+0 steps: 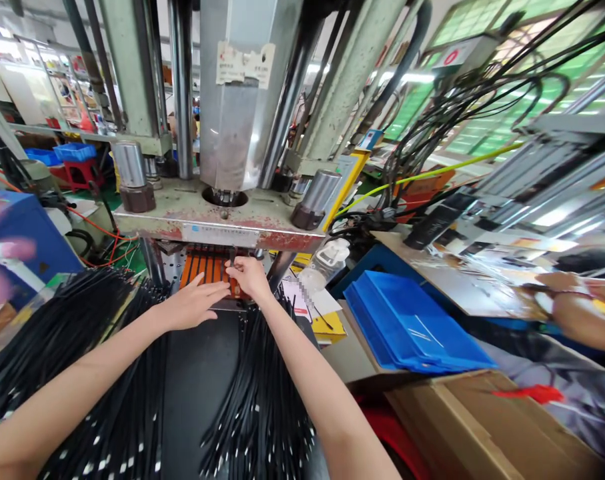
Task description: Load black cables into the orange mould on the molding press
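Note:
My left hand (196, 304) lies palm down with its fingers stretched out, at the front of an orange slotted fixture (191, 268) under the press. Black cables or strips run along the slots of the fixture. Just right of it, my right hand (248, 276) is closed in a pinch over the fixture; what is between its fingertips is too small to make out. A bundle of black cables (269, 373) with light tips hangs below my right forearm. More black cables (82, 313) are heaped to the left, partly behind my left forearm.
The press's heavy plate (217, 220) and steel column (282, 267) stand close over and beside my hands. To the right are a clear plastic bottle (331, 257), stacked blue trays (407, 327) and a cardboard box (462, 413). A co-worker's hand (582, 300) is at the far right.

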`<state>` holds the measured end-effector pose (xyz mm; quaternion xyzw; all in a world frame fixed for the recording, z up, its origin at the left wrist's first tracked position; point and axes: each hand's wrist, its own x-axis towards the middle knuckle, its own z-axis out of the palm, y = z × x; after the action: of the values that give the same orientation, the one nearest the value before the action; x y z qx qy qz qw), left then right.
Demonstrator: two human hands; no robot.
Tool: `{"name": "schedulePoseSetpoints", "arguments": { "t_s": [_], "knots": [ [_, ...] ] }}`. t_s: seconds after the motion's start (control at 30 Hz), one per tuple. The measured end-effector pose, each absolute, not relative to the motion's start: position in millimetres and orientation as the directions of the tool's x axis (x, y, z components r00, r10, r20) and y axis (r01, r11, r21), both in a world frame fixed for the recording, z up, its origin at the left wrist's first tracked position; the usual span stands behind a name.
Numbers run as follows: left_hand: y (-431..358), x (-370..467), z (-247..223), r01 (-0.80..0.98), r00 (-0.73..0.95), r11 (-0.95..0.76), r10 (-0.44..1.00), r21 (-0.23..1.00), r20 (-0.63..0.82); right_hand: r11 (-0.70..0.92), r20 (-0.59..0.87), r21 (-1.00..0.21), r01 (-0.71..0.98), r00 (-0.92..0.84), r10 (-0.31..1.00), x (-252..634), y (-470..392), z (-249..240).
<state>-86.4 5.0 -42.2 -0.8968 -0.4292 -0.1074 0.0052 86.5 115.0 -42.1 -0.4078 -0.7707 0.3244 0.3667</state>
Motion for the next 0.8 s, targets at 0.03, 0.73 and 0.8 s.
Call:
{"name": "schedulePoseSetpoints", "arguments": {
  "t_s": [0.03,0.73,0.8],
  "knots": [
    [5,-87,-42,0.778,0.604,-0.624,0.776,0.078,0.181,0.473,0.303,-0.775,0.420,-0.410,0.860,86,115,-41],
    [105,-75,-12,0.951,0.254,-0.252,0.967,0.176,0.011,0.398,0.339,-0.540,0.742,-0.241,0.910,112,93,-48],
    [64,-92,-20,0.942,0.270,-0.295,0.949,0.158,0.161,0.409,0.333,-0.492,0.769,-0.268,0.904,138,72,-57]
  ]
}}
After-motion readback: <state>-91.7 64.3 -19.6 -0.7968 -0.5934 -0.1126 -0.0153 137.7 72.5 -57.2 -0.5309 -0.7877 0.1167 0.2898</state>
